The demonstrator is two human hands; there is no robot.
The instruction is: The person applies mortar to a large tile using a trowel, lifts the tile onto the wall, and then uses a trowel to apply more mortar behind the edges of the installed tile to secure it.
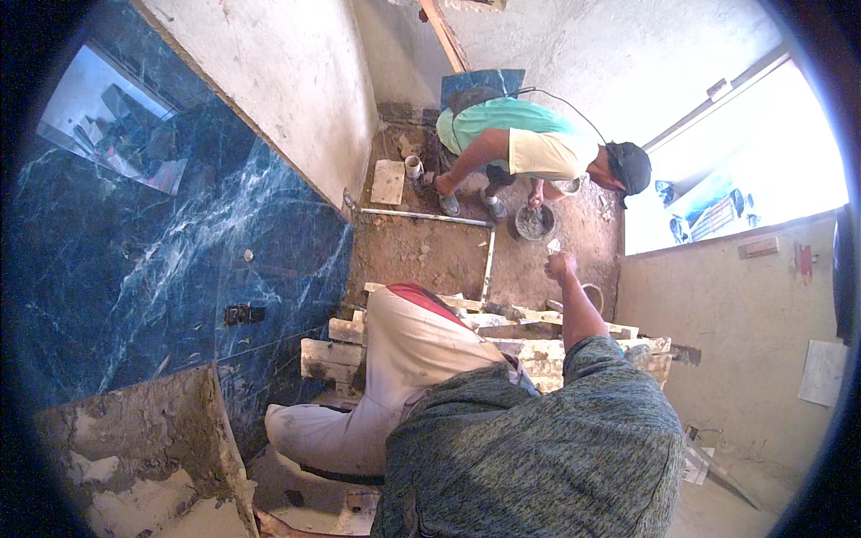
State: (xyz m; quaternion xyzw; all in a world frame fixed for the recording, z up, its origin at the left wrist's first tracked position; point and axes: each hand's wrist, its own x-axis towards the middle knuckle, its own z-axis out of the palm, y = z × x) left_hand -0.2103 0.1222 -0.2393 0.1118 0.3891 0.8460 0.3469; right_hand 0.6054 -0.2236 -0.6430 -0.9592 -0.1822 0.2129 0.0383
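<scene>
My right hand (560, 266) is held out above the rubble-strewn floor (421, 251), closed around a small pale object (553, 246) that I cannot make out clearly, possibly a scraper. It is nearest a dark bucket of grey mix (535, 221), a little beyond it. A co-worker (511, 130) in a mint top and dark cap bends over that bucket, one hand at it and the other low by a pale container (413, 167). Beneath my arm lie stacked pale wooden boards (529, 354). I do not see my left hand.
Blue marble-patterned panels (152, 269) cover the left wall, beside a rough slab (134, 448) in the lower left. A white pipe (421, 216) crosses the floor near a pale tile (387, 179). A bright window opening (717, 134) is on the right. A plank (443, 36) leans at the back.
</scene>
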